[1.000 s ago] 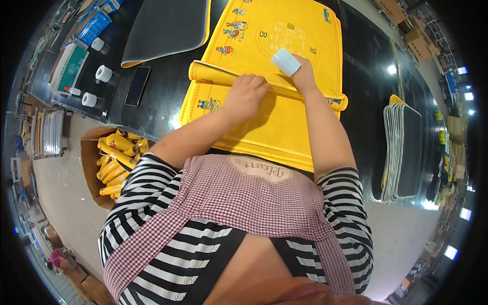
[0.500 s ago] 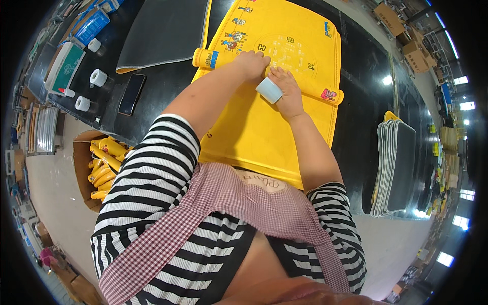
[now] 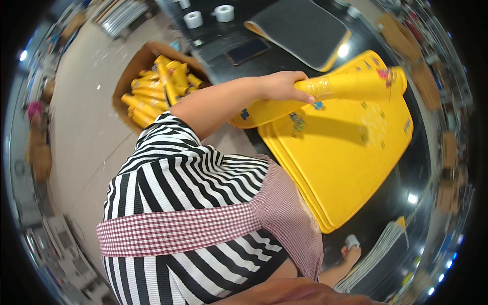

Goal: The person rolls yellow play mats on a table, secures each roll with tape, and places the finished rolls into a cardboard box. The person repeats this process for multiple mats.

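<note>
The left hand (image 3: 282,86) is wrapped around the middle of a rolled yellow mat (image 3: 325,91), fingers curled shut on a band of clear tape that binds the roll, and lifts it clear of the stack of flat yellow mats (image 3: 345,162) lying on the dark table (image 3: 406,193). The roll hangs level in the air, above the far edge of the stack, its printed end pointing right. It looks light and spongy, a soft sheet that would spring open if the tape let go, so the taped middle seems the sound place to hold it; the glossy tape may be a little slippery. The right hand (image 3: 351,254), low at the near right, rests loosely by a small tape roll (image 3: 352,241); its fingers look relaxed. On the floor to the left stands a cardboard box (image 3: 133,66) filled with finished yellow rolls (image 3: 157,89).
</note>
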Tool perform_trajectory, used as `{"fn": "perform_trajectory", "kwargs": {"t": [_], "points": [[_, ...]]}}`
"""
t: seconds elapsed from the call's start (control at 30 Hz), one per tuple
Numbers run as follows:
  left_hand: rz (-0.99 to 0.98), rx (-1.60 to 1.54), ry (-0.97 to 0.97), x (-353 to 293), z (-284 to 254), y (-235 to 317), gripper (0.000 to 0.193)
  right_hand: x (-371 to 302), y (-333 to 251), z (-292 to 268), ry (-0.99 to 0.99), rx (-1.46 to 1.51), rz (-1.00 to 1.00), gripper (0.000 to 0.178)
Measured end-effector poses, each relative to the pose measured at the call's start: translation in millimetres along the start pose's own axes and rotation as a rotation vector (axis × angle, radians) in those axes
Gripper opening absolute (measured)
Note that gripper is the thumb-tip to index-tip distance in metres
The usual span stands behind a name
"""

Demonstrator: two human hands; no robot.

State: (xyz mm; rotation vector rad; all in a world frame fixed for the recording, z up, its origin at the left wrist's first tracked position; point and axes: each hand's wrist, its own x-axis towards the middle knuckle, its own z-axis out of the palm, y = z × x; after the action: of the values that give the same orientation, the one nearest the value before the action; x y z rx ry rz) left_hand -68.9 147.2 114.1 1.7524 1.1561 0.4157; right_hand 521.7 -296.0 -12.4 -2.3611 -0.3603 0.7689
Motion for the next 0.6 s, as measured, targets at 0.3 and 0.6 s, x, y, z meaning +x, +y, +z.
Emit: {"fn": "perform_trajectory", "kwargs": {"t": [0.3,0.6], "points": [[0.149,-0.531,0.920,-160.7,-66.3,-165.0,0.109,-147.1,-104.9,102.7,0.473,0.206,-0.129,0.061],[-0.765,0.005,1.555,-212.3,-134.1,-345.4,0.112,19.9,28.9,24.8,0.268,0.289,0.037,0.070]]}}
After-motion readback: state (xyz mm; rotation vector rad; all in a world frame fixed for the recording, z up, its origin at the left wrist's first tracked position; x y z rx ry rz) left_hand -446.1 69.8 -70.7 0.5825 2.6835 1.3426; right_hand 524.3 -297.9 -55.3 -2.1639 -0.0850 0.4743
